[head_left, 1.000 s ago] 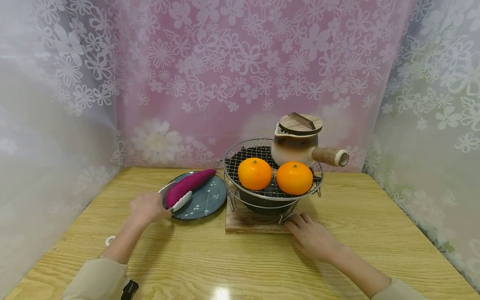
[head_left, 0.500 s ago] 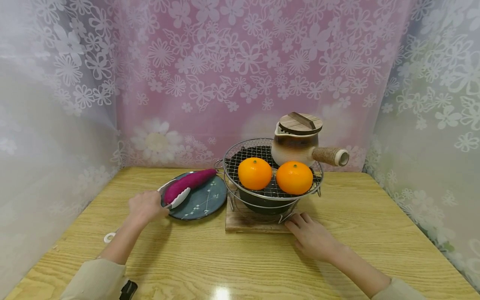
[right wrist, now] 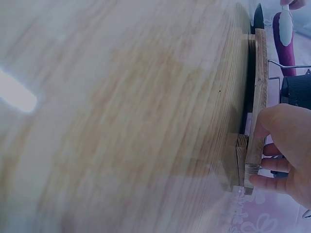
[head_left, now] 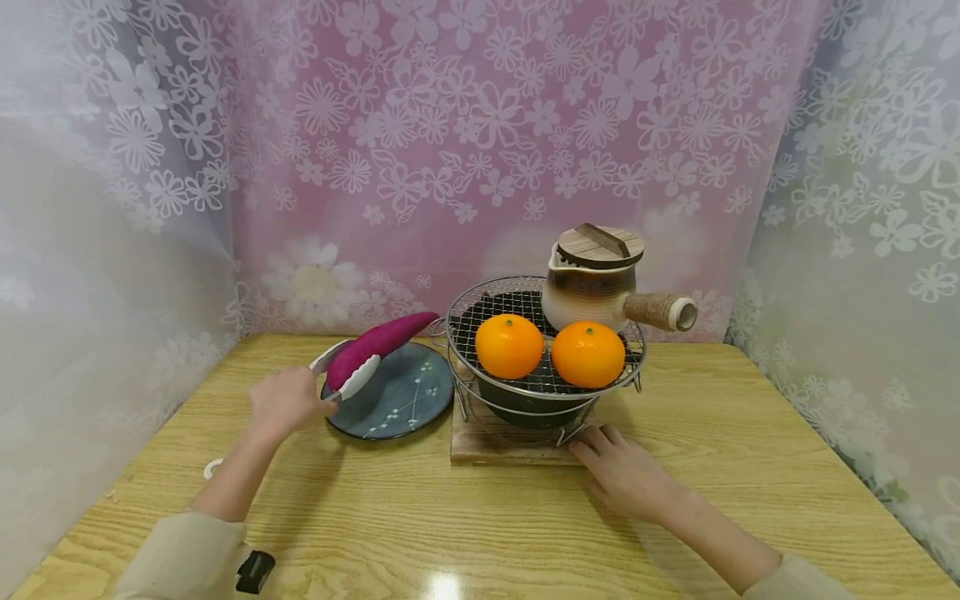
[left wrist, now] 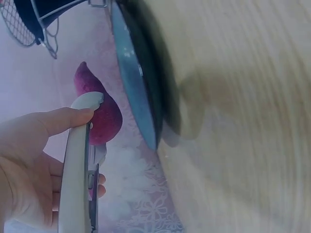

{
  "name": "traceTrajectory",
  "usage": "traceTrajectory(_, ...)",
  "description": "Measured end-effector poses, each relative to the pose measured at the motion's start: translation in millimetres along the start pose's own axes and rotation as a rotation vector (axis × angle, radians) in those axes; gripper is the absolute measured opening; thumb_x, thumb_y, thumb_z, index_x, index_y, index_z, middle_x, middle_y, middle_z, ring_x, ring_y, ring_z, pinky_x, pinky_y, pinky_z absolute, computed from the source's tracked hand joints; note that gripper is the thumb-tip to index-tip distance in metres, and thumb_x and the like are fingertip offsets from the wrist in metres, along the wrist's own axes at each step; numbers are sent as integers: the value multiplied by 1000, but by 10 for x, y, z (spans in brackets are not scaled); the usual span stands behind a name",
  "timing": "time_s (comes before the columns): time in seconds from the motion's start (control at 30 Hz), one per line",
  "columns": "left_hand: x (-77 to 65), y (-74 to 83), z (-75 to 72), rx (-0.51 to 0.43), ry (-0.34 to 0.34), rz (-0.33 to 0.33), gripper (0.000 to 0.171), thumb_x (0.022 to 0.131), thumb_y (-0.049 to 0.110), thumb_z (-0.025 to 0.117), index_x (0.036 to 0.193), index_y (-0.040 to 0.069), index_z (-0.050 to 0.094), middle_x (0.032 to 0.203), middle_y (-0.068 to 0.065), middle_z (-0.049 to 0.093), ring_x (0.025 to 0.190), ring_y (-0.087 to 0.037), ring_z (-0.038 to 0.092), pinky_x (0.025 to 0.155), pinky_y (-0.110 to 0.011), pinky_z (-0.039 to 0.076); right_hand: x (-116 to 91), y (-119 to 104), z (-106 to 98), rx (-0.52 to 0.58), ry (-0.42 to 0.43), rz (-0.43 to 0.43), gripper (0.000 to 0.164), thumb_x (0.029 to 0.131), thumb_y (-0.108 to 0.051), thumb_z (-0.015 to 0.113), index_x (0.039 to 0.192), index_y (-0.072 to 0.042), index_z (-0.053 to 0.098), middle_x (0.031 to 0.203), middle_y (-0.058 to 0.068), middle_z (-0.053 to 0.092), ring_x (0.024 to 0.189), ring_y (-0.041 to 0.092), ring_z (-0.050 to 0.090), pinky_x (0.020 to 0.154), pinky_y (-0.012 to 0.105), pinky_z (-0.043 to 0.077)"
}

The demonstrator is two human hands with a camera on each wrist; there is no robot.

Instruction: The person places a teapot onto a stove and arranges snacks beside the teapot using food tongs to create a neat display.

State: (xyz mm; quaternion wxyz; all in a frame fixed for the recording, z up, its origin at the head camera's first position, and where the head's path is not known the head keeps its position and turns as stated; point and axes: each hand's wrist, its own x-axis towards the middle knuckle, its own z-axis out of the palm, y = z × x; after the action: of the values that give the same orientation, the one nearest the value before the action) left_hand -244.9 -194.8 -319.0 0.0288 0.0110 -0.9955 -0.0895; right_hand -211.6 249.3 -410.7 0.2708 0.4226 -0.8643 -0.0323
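My left hand [head_left: 288, 404] grips a pair of tongs [left wrist: 75, 174] with white tips. Held between the tips is a purple sweet potato [head_left: 382, 343], raised above the dark blue plate [head_left: 416, 412] and slanting up to the right. In the left wrist view a gap shows between the sweet potato [left wrist: 108, 119] and the plate [left wrist: 133, 82]. My right hand [head_left: 626, 475] holds the near right corner of a wooden board [head_left: 495, 450], thumb along its front edge and fingers at its end, as the right wrist view shows. A small grill [head_left: 536, 408] stands on that board.
Two oranges [head_left: 510, 346] sit on the grill's wire mesh [head_left: 487, 300]. Behind them is a lidded teapot [head_left: 585, 296], its rope-wrapped handle [head_left: 652, 311] jutting right past the rim. A floral curtain [head_left: 480, 167] encloses the wooden table [head_left: 375, 517] at back and sides.
My left hand has lifted the sweet potato off the plate with the tongs, moving slightly up and left. The right hand stays on the board.
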Motion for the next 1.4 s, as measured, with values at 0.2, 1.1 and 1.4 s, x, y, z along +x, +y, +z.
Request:
traceTrajectory(0.2,1,26,-135,-3,-2,-17,33,68,38,68,62,10,52,70,-9,53,69,-29,53,53,-43,40,4,-3,-1,4,-14,2,35,68,-4,67,101,-4,58,97,10,51,80,25,48,66,38,45)
traceTrajectory(1.1,-24,466,-743,65,129,70,37,71,41,67,64,8,51,69,-9,53,70,-33,55,51,-42,38,25,2,-23,20,-22,12,35,68,-4,64,102,-3,59,98,12,52,81,28,49,67,39,45)
traceTrajectory(1.4,-57,672,-923,85,126,102,36,71,41,66,61,10,51,67,-7,53,71,-32,54,56,-45,40,25,-14,-42,15,-40,-3,37,67,-4,69,102,-3,57,99,11,51,81,27,49,68,39,45)
